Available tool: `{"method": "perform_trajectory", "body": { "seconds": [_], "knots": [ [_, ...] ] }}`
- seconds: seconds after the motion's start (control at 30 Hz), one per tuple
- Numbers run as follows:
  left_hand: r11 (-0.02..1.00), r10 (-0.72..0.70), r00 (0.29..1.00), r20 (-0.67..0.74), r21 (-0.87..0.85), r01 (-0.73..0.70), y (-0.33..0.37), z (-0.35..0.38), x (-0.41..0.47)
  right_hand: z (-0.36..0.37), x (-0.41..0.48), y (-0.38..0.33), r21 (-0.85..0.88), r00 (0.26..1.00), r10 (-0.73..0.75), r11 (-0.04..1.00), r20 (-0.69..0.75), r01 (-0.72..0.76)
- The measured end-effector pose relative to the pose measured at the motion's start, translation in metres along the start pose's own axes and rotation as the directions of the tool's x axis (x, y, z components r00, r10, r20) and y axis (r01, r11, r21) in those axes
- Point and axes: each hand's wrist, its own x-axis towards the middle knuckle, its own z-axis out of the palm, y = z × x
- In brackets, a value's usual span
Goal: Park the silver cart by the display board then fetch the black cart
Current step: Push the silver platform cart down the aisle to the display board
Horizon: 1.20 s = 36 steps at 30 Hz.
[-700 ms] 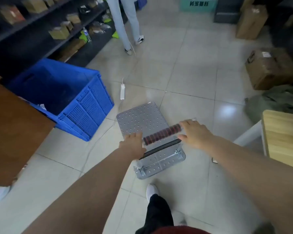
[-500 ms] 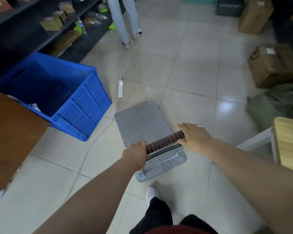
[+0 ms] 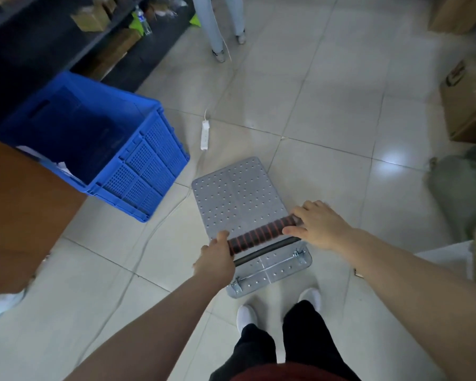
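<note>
Rolled forward a bit, silver cart (image 3: pixel 237 199) points long-ways toward the power strip (image 3: pixel 204 134); left hand (image 3: pixel 217 259) and right hand (image 3: pixel 319 225) both clenched on its handle (image 3: pixel 261 237), wheels hidden.

- My cart's deck (image 3: pixel 237 196) is silver, dotted with holes.
- Its handle grip (image 3: pixel 261 235) is red, ringed black.
- The crate (image 3: pixel 138 160) is blue, with perforated panels.

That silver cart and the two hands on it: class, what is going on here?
A person stands behind the silver cart with both hands on its red-banded handle, the left hand at one end and the right hand at the other. The cart's deck carries nothing. A blue crate and a white power strip lie on the floor ahead. No black cart shows.
</note>
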Motion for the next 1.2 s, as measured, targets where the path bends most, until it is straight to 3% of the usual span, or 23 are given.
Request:
{"method": "perform_trajectory", "body": {
  "seconds": [0.27,0.6,0.9,1.2],
  "knots": [
    [0.997,-0.042,0.998,0.046,0.063,0.040,0.037,0.007,-0.007,-0.009,0.000,0.039,-0.007,0.993,-0.118,0.993,-0.016,0.118],
    [0.993,-0.024,1.000,-0.017,0.111,0.026,0.071,-0.005,0.029,-0.023,0.025,0.071,0.008,0.996,-0.074,0.997,-0.056,0.074],
    [0.986,0.081,0.996,0.027,0.146,-0.084,0.100,-0.038,0.099,-0.036,0.037,0.096,0.122,0.992,0.089,0.989,-0.084,-0.078],
    [0.922,0.288,0.953,0.096,0.242,-0.303,0.150,-0.079,0.191,-0.065,0.069,0.126,0.233,0.937,0.332,0.924,-0.103,-0.302]
  ]
}}
